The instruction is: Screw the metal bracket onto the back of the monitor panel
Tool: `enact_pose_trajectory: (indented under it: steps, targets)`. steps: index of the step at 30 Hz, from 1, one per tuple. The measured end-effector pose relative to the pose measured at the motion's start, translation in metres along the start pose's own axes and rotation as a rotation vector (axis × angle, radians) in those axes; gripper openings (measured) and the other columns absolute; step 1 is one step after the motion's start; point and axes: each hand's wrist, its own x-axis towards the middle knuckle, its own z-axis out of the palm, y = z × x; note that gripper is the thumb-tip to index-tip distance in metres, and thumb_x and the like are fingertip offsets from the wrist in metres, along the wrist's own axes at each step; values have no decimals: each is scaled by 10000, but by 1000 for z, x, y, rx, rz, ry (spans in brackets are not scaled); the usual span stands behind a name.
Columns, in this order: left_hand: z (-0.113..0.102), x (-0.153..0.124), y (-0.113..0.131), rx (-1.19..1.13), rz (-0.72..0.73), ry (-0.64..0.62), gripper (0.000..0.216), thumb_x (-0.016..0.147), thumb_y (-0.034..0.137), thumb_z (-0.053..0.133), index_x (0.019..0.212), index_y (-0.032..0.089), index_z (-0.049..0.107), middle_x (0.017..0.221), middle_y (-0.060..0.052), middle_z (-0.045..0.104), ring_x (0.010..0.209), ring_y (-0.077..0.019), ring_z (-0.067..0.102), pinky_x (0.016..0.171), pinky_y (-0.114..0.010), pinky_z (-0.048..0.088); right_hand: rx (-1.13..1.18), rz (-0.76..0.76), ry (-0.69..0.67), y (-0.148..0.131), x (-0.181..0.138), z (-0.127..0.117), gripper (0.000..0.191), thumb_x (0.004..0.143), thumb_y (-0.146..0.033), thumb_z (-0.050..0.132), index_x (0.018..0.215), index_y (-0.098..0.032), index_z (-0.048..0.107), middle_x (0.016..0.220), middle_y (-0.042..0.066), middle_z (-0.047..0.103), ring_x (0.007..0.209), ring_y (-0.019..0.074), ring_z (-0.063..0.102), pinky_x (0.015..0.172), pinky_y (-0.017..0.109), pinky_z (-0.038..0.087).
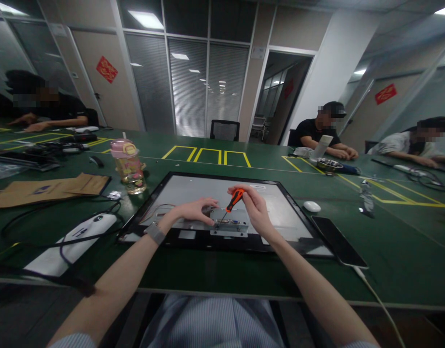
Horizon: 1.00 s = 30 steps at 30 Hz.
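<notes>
A silvery metal bracket (234,226) with connector ports on its front sits on the back of a flat display panel (179,188), which lies on the table. Thumb and fingers of my left hand (196,211) straddle the bracket's left end and grip it. My right hand (256,205) is closed around the orange and black handle of a screwdriver (236,199). The tool leans, with its shaft pointing down and left to the bracket. Its exact contact point is too small to make out.
Left of the panel stand a pink-lidded bottle (130,166), a brown paper bag (51,189) and a white power strip (72,244) with cables. To the right lie a white mouse (311,207) and a phone (338,240) on a cable. Several people sit around the green table (215,275).
</notes>
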Motion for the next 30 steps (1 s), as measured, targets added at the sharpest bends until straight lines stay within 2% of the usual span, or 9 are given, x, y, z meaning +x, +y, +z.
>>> enact_pose_trajectory:
  steps: [3, 7, 12, 15, 21, 26, 30]
  targets:
    - [0, 0, -1, -13, 3, -9, 761, 638, 526, 777, 1312, 282, 523, 1544, -40, 325, 1465, -301, 153, 1192, -485, 142, 6, 19, 27, 4, -1, 1, 193, 946, -325, 511, 1053, -261, 659, 1043, 41, 673, 992, 185, 636, 920, 350, 484]
    - [0, 0, -1, -23, 23, -6, 735, 641, 522, 776, 1295, 284, 538, 1541, -33, 331, 1467, -291, 149, 1200, -468, 110, 2, 28, 85, 9, -1, -1, 126, 859, -340, 644, 939, -262, 702, 938, 22, 630, 886, 170, 624, 794, 305, 515]
    - [-1, -1, 1, -7, 2, -14, 737, 647, 509, 774, 1301, 268, 533, 1548, -51, 312, 1460, -310, 165, 1187, -483, 157, -7, 51, 36, 2, -1, -2, 232, 923, -339, 551, 1117, -262, 652, 998, 48, 694, 962, 191, 650, 906, 374, 502]
    - [-1, -1, 0, -8, 12, -9, 734, 648, 507, 776, 1302, 281, 530, 1542, -39, 324, 1458, -309, 172, 1190, -479, 154, -38, 27, 8, -5, 0, 0, 230, 945, -341, 511, 1107, -264, 655, 1033, 58, 696, 1008, 201, 634, 939, 393, 484]
    - [1, 2, -4, -19, 41, -8, 713, 646, 499, 785, 1283, 289, 543, 1526, -29, 353, 1446, -301, 205, 1188, -474, 159, -5, 2, 8, -3, -1, 1, 130, 839, -335, 666, 935, -269, 724, 941, 44, 618, 906, 191, 614, 782, 336, 530]
    - [0, 1, -2, -9, 26, -5, 709, 652, 490, 782, 1284, 271, 545, 1537, -43, 332, 1447, -305, 203, 1187, -465, 165, -23, 12, -36, -2, 0, -2, 236, 930, -303, 543, 1134, -285, 660, 1035, 48, 691, 989, 191, 652, 911, 384, 509]
    - [1, 0, -2, -7, 19, -3, 725, 649, 483, 785, 1295, 268, 535, 1538, -51, 331, 1455, -304, 185, 1188, -478, 154, -19, 14, -55, -3, 0, -3, 264, 950, -317, 506, 1175, -283, 640, 1102, 48, 712, 1062, 199, 654, 993, 420, 477]
